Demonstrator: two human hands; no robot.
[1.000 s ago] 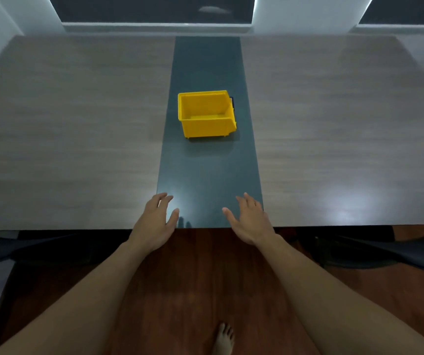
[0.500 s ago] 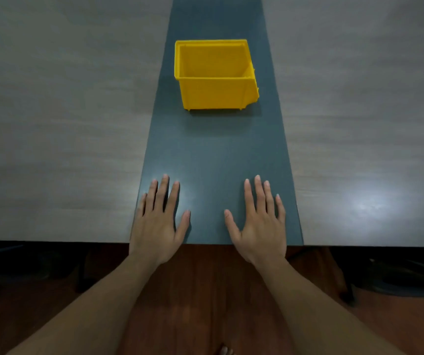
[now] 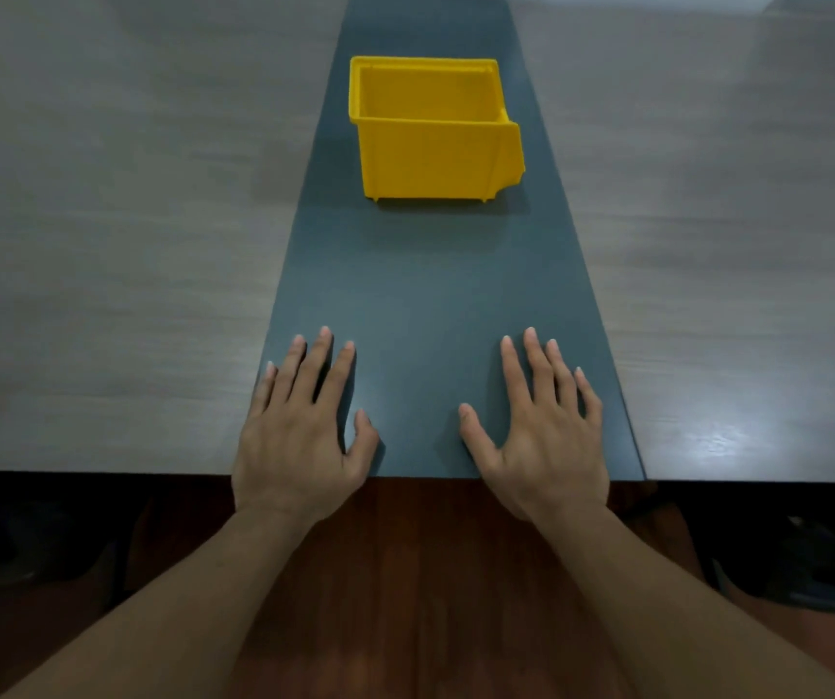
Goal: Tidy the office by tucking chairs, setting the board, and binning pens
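Observation:
A yellow plastic bin (image 3: 430, 128) stands on the dark grey centre strip (image 3: 430, 274) of the table, straight ahead of me; what lies inside it is not visible. My left hand (image 3: 299, 436) lies flat, fingers straight and spread, on the strip at the table's near edge. My right hand (image 3: 541, 436) lies flat the same way, a hand's width to its right. Both hands hold nothing and sit well short of the bin. No pens or board are in view.
The table (image 3: 103, 244) has grey wood-grain panels on both sides of the strip. Below its near edge lies reddish wooden floor (image 3: 415, 572). Dark chair shapes sit under the table at lower left (image 3: 27, 547) and lower right (image 3: 799, 562).
My view has moved closer and tilted down over the table. Both hands went from hovering at the table edge to lying flat on the dark strip.

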